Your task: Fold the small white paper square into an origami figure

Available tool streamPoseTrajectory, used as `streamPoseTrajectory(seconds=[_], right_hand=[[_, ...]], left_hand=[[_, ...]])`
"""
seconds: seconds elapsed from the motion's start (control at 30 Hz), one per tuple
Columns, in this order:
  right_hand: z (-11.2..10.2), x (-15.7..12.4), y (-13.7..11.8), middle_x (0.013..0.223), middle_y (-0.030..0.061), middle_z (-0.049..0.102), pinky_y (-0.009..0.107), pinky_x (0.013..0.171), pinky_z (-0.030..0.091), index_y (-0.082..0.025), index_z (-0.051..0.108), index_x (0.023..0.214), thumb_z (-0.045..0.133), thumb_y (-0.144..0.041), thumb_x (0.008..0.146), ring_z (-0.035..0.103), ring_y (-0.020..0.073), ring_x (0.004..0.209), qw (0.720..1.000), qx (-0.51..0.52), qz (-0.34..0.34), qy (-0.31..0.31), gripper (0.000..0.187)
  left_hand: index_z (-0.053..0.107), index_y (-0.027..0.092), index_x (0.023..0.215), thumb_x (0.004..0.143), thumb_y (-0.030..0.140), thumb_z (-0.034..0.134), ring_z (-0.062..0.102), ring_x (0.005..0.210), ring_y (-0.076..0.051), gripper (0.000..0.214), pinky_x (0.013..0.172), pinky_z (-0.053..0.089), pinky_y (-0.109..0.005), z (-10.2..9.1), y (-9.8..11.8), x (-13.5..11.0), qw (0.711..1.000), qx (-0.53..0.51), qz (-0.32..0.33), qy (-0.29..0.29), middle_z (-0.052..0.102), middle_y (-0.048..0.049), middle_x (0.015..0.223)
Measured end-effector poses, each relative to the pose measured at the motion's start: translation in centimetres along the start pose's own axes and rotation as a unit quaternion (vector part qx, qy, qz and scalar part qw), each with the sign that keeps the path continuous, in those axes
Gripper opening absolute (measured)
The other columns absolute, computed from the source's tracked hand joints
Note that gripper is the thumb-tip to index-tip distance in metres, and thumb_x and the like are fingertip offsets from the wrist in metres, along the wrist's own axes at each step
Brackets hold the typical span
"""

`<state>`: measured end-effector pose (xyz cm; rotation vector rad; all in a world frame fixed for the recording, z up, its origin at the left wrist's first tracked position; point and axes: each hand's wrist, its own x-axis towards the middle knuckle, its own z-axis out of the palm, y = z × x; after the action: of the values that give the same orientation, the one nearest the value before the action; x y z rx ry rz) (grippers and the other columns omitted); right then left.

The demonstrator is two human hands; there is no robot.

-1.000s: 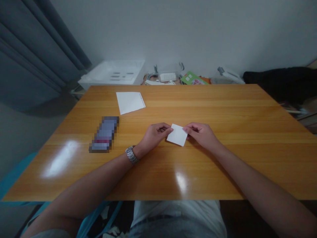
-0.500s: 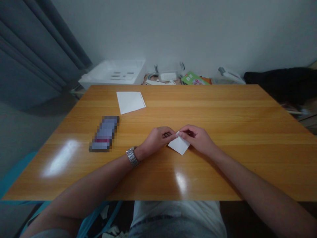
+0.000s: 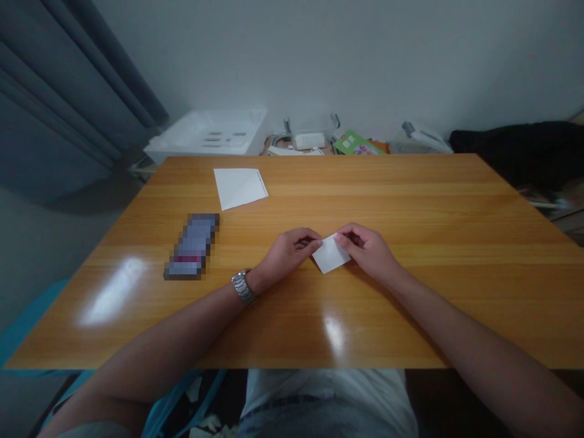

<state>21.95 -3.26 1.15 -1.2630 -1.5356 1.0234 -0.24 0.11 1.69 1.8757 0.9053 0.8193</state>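
A small folded piece of white paper (image 3: 329, 257) lies on the wooden table (image 3: 410, 201) between my two hands. My left hand (image 3: 287, 250), with a metal watch on its wrist, pinches the paper's left edge with curled fingers. My right hand (image 3: 367, 248) pinches the paper's upper right edge, fingers closed over it. The paper looks small and roughly triangular, partly hidden under my right fingers.
A second white sheet (image 3: 239, 187) with a perforated edge lies at the table's far left. A blurred dark rectangular object (image 3: 192, 246) sits left of my left hand. Behind the table are a white tray (image 3: 207, 135), cables, a green booklet (image 3: 354, 145) and dark cloth (image 3: 515, 146).
The paper was a flat square held at both sides; my hands came together over it and it now looks smaller and folded, pressed near the table.
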Motion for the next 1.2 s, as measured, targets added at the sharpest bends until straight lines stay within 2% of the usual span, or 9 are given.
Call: streamPoseTrajectory(seconds=[0.2, 0.33, 0.53, 0.8, 1.0, 1.2], right_hand=[[0.1, 0.0, 0.1, 0.082, 0.0014, 0.066, 0.029, 0.064, 0.044, -0.021, 0.066, 0.090, 0.065, -0.044, 0.093, 0.059, 0.0166, 0.073, 1.000, -0.001, -0.002, -0.025, 0.023], [0.0, 0.0, 0.1, 0.077, 0.0003, 0.063, 0.028, 0.061, 0.041, -0.020, 0.067, 0.088, 0.063, -0.046, 0.094, 0.056, 0.0154, 0.068, 0.999, -0.012, 0.008, -0.050, 0.027], [-0.3, 0.2, 0.3, 0.073, 0.0000, 0.062, 0.027, 0.059, 0.040, -0.020, 0.067, 0.082, 0.065, -0.047, 0.092, 0.053, 0.0151, 0.066, 1.000, -0.001, 0.013, -0.019, 0.029], [-0.5, 0.4, 0.4, 0.078, 0.0012, 0.065, 0.028, 0.062, 0.043, -0.020, 0.069, 0.086, 0.066, -0.051, 0.091, 0.057, 0.0166, 0.070, 0.999, 0.009, 0.019, -0.027, 0.031], [-0.7, 0.3, 0.4, 0.077, 0.0028, 0.070, 0.029, 0.065, 0.048, -0.018, 0.070, 0.085, 0.065, -0.054, 0.091, 0.062, 0.0175, 0.070, 0.997, -0.010, 0.038, -0.068, 0.036], [-0.9, 0.2, 0.9, 0.070, 0.0027, 0.069, 0.028, 0.062, 0.046, -0.017, 0.070, 0.082, 0.064, -0.055, 0.092, 0.061, 0.0154, 0.064, 0.996, -0.015, 0.047, -0.078, 0.040]], left_hand=[[0.074, 0.015, 0.091, 0.094, 0.032, 0.066, 0.069, 0.078, -0.014, 0.019, 0.071, 0.053, -0.022, -0.3, 0.3, 0.1, 0.999, 0.043, -0.015, 0.000, 0.076, -0.0040, 0.087], [0.075, 0.015, 0.091, 0.093, 0.035, 0.068, 0.069, 0.078, -0.014, 0.021, 0.069, 0.052, -0.022, -0.4, 0.5, 0.1, 0.999, 0.028, -0.024, -0.004, 0.077, -0.0038, 0.087], [0.077, 0.014, 0.092, 0.090, 0.037, 0.071, 0.069, 0.074, -0.013, 0.023, 0.067, 0.052, -0.022, -0.6, 0.2, 0.2, 0.997, -0.029, -0.067, 0.010, 0.078, -0.0058, 0.087], [0.075, 0.013, 0.090, 0.091, 0.041, 0.069, 0.064, 0.067, -0.011, 0.028, 0.061, 0.049, -0.021, -0.7, 0.0, 0.2, 0.998, -0.025, -0.052, 0.018, 0.076, -0.0056, 0.082], [0.072, 0.013, 0.088, 0.091, 0.043, 0.068, 0.062, 0.066, -0.011, 0.030, 0.059, 0.048, -0.020, -0.9, -0.4, 0.3, 0.996, -0.027, -0.056, 0.064, 0.074, -0.0048, 0.080], [0.071, 0.013, 0.089, 0.091, 0.041, 0.068, 0.062, 0.068, -0.011, 0.027, 0.062, 0.049, -0.021, -0.9, -0.7, 0.4, 0.997, -0.020, -0.043, 0.053, 0.073, -0.0043, 0.082]])
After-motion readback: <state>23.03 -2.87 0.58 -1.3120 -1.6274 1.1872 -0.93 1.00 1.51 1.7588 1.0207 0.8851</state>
